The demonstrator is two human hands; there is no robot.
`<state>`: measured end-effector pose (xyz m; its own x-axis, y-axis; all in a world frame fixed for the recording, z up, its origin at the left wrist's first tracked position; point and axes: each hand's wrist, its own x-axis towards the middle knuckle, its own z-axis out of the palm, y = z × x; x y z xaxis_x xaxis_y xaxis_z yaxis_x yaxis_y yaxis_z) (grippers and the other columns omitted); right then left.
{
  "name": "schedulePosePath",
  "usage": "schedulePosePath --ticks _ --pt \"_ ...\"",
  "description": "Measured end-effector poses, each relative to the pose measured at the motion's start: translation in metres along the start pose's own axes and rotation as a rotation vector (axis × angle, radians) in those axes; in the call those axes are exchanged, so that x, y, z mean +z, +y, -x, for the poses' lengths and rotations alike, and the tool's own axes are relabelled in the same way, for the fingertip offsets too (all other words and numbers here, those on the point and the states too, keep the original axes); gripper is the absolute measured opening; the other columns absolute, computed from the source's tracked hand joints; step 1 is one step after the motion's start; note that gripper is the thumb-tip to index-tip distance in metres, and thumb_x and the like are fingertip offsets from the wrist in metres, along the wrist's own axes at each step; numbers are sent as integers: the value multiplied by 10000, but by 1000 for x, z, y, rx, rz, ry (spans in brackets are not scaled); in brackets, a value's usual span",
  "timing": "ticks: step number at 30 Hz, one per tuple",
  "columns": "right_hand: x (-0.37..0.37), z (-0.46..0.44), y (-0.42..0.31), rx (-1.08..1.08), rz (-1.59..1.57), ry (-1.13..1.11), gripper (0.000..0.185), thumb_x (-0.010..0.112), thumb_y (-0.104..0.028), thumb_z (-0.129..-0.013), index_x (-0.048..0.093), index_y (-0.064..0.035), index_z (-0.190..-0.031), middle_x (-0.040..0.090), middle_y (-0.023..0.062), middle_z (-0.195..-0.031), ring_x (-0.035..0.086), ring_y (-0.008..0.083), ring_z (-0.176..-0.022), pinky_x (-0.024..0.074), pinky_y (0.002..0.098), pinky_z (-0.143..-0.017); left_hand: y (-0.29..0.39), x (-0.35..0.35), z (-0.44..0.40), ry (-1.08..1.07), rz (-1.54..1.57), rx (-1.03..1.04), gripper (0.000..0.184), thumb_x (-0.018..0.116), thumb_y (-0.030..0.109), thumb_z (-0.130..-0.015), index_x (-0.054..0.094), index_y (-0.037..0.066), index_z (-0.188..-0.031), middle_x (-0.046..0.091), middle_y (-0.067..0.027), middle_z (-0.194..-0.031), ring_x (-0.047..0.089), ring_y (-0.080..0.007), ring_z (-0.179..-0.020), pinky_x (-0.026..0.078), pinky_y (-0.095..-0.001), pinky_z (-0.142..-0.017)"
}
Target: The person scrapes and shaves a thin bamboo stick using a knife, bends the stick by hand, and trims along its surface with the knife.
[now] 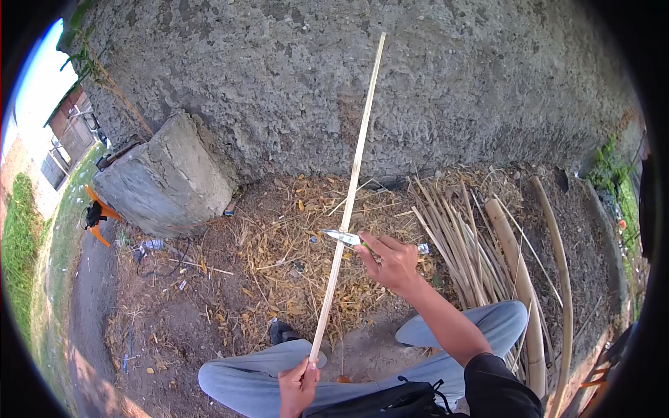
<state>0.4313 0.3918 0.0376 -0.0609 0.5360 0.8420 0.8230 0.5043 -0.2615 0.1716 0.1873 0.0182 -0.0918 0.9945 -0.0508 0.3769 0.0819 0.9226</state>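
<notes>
A long, pale bamboo strip slants up from my lap toward the wall. Its lower end is gripped by my left hand, with the fingers closed around it near my knee. My right hand is closed on the handle of a knife, most of the handle being hidden by the fingers. The knife's blade lies across the strip about midway along its length and appears to touch it.
Thin bamboo strips lie in a pile to the right, beside a thick bamboo pole and a curved pole. A rough wall rises ahead. At the left stands a concrete block. Dry leaves and shavings cover the ground.
</notes>
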Motion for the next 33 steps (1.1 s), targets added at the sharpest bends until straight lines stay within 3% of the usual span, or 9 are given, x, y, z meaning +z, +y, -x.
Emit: schedulePosePath --ticks 3,12,15,17,21,23,27,29,33 --pt "-3 -3 1 6 30 -50 206 752 -291 -875 749 -161 -1035 600 -15 -623 488 125 -394 330 303 -343 -17 -6 9 -7 -66 97 227 597 191 -976 697 20 -1086 533 -20 -642 503 -79 -626 448 -298 -574" --pt "-10 -9 7 -3 54 20 230 756 -285 -867 751 -158 -1058 577 -7 -589 464 135 -375 315 311 -342 -14 -16 28 -24 -86 64 230 586 209 -997 667 21 -892 515 -21 -613 479 -71 -598 439 -297 -555" --pt "-13 -12 18 87 69 5 238 739 -291 -888 753 -142 -1072 595 11 -594 498 149 -398 354 318 -370 -11 -26 38 -48 -91 2 272 585 245 -998 641 26 -847 499 -19 -598 464 -84 -579 429 -301 -542" --pt "-14 -20 62 368 98 117 248 717 -273 -914 750 -120 -1107 616 42 -604 545 166 -436 388 318 -416 -42 -39 58 -132 -133 -42 329 576 301 -1003 631 37 -815 486 -19 -587 454 -98 -564 416 -305 -530" --pt "-39 -25 69 395 16 173 267 686 -261 -951 740 -73 -1133 624 29 -596 563 128 -481 400 301 -457 -44 -41 72 -80 -150 -37 377 564 338 -1006 614 47 -771 480 -16 -579 449 -106 -552 404 -303 -523" --pt "-44 -22 60 568 -295 303 304 673 -272 -971 726 -25 -1142 614 -6 -630 511 69 -504 380 274 -463 -39 -46 69 -115 -96 -139 384 549 326 -1015 612 53 -752 488 -8 -578 454 -101 -550 397 -303 -517" --pt "-60 -10 37 990 -954 150 382 619 -310 -1007 695 20 -1184 588 -31 -701 440 22 -543 342 227 -480 -29 -51 60 -128 -66 -217 375 534 285 -1024 604 56 -735 481 14 -558 446 -77 -537 384 -285 -504" --pt "-55 4 20 990 -947 106 403 601 -333 -1016 690 24 -1180 567 -42 -683 445 16 -555 336 208 -483 -25 -49 59 -118 -36 -232 375 532 279 -1025 602 59 -728 473 20 -551 438 -71 -530 376 -279 -497" --pt "-53 22 -23 578 -510 -139 342 671 -292 -964 700 -21 -1172 643 19 -684 554 92 -519 412 260 -444 -32 -40 60 -84 23 -210 381 522 271 -1028 602 70 -715 465 33 -542 424 -57 -514 357 -268 -482"
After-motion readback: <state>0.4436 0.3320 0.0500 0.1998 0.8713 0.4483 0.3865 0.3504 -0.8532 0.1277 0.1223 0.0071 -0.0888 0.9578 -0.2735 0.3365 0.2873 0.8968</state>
